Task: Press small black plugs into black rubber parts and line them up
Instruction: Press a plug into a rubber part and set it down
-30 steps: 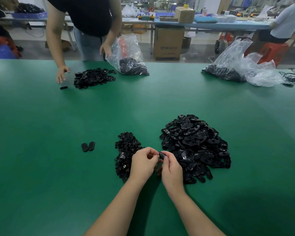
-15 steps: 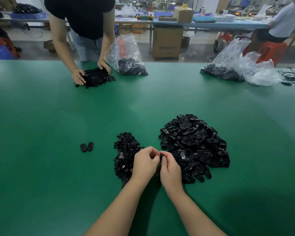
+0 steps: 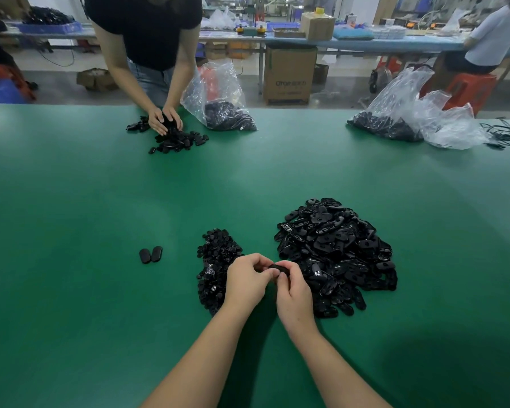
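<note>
Head view: looks down over a green table (image 3: 71,201), described here from the left of the frame to the right.
Finished pair: two assembled parts (image 3: 150,255) lie side by side and touching at lower left of centre, well apart from both heaps; likely set there so the line can grow without mixing with loose stock.
Plug heap: small black plugs (image 3: 215,260) sit in a narrow pile just left of the hands, within easy reach of the left hand.
Left hand: left hand (image 3: 248,279) has its fingers curled in towards the piece held between both hands; whether a plug sits under its fingertips is hidden.
Held piece: one black rubber part (image 3: 278,267) is pinched between the two hands, raised just above the table at lower centre, probably so both thumbs can bear on it.
Right hand: right hand (image 3: 293,293) is clamped on the part, thumb and fingers wrapped round its right end to steady it.
Rubber heap: loose rubber parts (image 3: 336,254) form the big pile immediately right of the hands, touching distance for the right hand.
Step judged: pressing a plug home; placing it beside the pair comes next.
Far side: another person's hands (image 3: 165,119) rest on a second heap at upper left; clear bags (image 3: 418,113) of stock lie at upper right.
</note>
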`<state>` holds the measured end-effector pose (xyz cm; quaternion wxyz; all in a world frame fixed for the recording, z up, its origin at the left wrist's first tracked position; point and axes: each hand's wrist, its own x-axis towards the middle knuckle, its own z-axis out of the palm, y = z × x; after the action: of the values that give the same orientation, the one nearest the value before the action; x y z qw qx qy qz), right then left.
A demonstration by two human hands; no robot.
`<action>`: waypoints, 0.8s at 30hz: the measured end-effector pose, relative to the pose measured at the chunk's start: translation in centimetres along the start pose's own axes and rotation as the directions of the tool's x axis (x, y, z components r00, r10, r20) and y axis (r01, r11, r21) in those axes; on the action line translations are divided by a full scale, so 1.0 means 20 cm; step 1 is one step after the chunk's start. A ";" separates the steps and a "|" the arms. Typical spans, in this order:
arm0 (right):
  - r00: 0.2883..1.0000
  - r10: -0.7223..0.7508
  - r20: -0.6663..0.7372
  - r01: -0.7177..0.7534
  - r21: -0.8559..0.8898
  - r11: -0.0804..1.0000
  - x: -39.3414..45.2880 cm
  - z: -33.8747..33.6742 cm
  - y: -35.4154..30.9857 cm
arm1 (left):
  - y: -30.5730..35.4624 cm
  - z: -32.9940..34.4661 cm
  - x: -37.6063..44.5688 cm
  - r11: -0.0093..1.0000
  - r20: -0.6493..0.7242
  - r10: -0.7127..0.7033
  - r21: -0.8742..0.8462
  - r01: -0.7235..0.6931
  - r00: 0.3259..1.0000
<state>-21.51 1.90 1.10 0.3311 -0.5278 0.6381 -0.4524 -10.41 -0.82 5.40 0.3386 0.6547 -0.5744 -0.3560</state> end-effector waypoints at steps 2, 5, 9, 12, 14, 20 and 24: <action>1.000 0.000 0.002 0.000 0.007 1.000 0.00 0.00 0.00 | -0.01 0.00 0.00 1.000 0.008 0.002 -0.023 -0.002 1.000; 1.000 -0.001 -0.005 0.001 0.008 1.000 0.00 0.00 0.00 | -0.01 0.01 0.00 0.999 0.016 0.006 -0.032 -0.006 1.000; 1.000 -0.004 -0.014 0.004 -0.013 1.000 0.00 0.00 0.00 | -0.01 0.01 0.00 0.999 0.021 0.002 -0.038 -0.001 1.000; 1.000 0.000 -0.006 0.000 -0.016 1.000 0.00 0.00 0.00 | -0.01 0.01 -0.01 0.999 0.023 -0.003 -0.045 0.004 1.000; 1.000 0.003 -0.001 -0.003 -0.014 1.000 0.00 0.00 0.00 | -0.02 0.01 -0.01 0.999 0.020 -0.004 -0.043 0.005 1.000; 1.000 0.004 0.011 -0.004 -0.009 1.000 0.00 0.00 -0.01 | 0.00 0.00 -0.02 1.000 0.039 -0.010 0.001 0.009 0.999; 1.000 0.018 0.010 -0.018 -0.003 1.000 0.00 -0.01 0.00 | 0.01 0.01 -0.02 0.999 0.039 -0.016 0.052 0.014 0.999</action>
<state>-21.56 1.96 1.23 0.3377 -0.5247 0.6419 -0.4457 -10.77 -0.41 5.48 0.3074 0.6604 -0.5851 -0.3563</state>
